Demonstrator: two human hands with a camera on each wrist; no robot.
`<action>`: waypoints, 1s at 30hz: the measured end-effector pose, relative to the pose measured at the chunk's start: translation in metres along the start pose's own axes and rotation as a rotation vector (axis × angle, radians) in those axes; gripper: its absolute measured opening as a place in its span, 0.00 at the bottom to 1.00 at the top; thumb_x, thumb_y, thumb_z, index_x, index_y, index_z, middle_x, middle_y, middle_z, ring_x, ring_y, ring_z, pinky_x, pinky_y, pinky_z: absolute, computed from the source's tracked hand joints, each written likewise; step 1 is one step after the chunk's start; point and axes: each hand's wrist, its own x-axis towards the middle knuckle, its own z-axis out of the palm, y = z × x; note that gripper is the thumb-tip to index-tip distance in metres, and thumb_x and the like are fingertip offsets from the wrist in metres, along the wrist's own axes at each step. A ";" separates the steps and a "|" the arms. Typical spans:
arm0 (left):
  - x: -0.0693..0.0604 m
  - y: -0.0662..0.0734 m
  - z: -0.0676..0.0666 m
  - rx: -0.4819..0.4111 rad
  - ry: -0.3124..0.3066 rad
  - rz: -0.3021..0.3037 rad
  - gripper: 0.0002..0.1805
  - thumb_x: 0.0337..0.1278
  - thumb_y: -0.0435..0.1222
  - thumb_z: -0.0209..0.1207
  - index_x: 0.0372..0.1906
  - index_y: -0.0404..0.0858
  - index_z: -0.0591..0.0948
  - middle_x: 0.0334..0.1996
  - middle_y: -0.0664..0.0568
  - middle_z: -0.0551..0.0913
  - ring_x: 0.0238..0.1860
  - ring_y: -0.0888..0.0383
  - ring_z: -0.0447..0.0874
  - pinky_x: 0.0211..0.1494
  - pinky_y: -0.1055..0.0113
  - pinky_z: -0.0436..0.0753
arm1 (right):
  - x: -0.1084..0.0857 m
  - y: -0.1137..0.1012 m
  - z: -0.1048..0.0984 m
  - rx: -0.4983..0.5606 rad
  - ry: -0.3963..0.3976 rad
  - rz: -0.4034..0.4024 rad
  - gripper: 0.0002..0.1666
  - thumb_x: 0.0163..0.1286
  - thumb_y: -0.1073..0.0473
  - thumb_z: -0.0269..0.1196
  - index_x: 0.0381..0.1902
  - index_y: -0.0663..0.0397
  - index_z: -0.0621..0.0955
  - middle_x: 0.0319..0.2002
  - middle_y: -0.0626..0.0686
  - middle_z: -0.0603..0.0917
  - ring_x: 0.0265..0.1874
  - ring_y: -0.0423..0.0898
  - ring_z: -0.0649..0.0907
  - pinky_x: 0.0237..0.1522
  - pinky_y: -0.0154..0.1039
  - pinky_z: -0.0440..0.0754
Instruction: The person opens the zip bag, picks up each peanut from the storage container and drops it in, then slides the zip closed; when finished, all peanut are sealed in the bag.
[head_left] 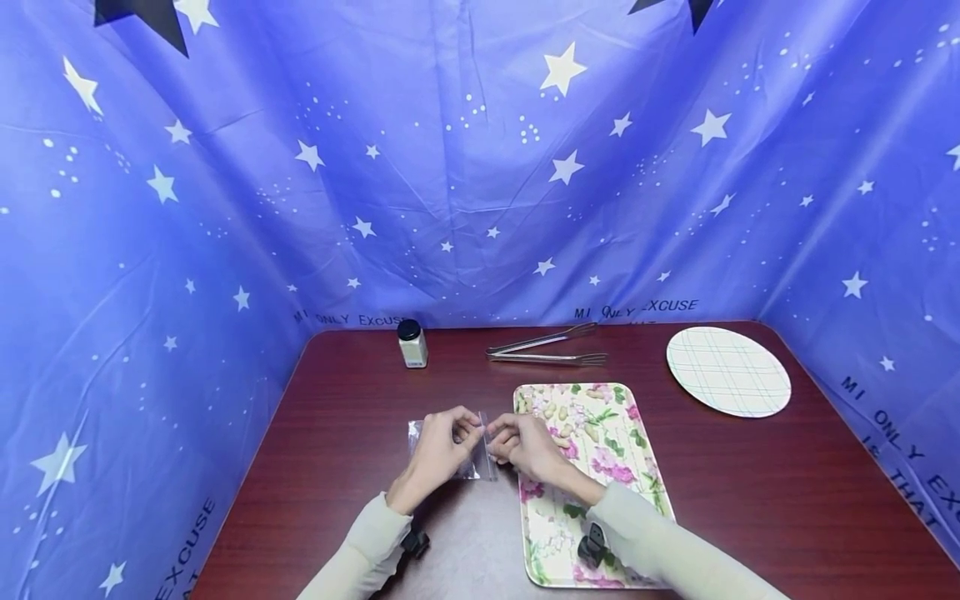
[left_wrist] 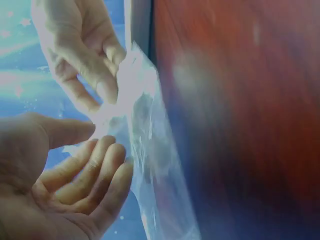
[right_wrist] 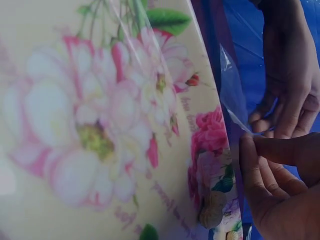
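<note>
Clear plastic bag, held by its seal edge just left of the flowered tray, above the dark red table. From my remote station I judge the step in hand to be the parting of the bag's mouth; I cannot tell whether the two layers of film have separated. The left hand pinches the edge, thumb and forefinger close together, the other fingers curled in beneath. The right hand meets it from the opposite side, its thumb and forefinger brought together on the film, as I see best in the right wrist view; its wrist extends over the tray. The fingertips of the two hands are near each other. In my judgement the next move calls for one layer of film in each pinch, then a gentle pull apart along the seal; the thin film could slip or fold back on itself. On the tray's far part I note several peanuts, loosely scattered. Farther out, beyond the bag, stands an upright jar with a black lid; metal tongs lie behind the tray with their arms spread, and a checked plate rests at far right.
</note>
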 end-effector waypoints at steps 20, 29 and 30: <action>-0.008 0.007 0.001 -0.191 -0.019 -0.163 0.07 0.63 0.31 0.69 0.41 0.30 0.88 0.31 0.40 0.92 0.29 0.50 0.93 0.32 0.74 0.86 | 0.000 0.001 0.003 0.045 0.006 -0.015 0.15 0.64 0.67 0.74 0.47 0.69 0.86 0.32 0.64 0.91 0.26 0.54 0.91 0.30 0.45 0.90; -0.009 0.007 0.001 -0.172 0.026 -0.185 0.10 0.53 0.21 0.64 0.41 0.30 0.88 0.31 0.41 0.91 0.30 0.55 0.91 0.34 0.74 0.87 | 0.001 0.005 0.003 0.057 -0.006 -0.081 0.16 0.66 0.69 0.71 0.51 0.74 0.85 0.36 0.69 0.90 0.31 0.65 0.91 0.35 0.48 0.90; -0.009 0.008 0.001 -0.170 0.032 -0.191 0.11 0.51 0.21 0.64 0.41 0.30 0.88 0.32 0.41 0.91 0.30 0.56 0.91 0.35 0.74 0.87 | 0.001 0.006 0.003 0.050 -0.004 -0.088 0.17 0.67 0.69 0.70 0.51 0.74 0.85 0.36 0.69 0.90 0.32 0.64 0.91 0.35 0.47 0.90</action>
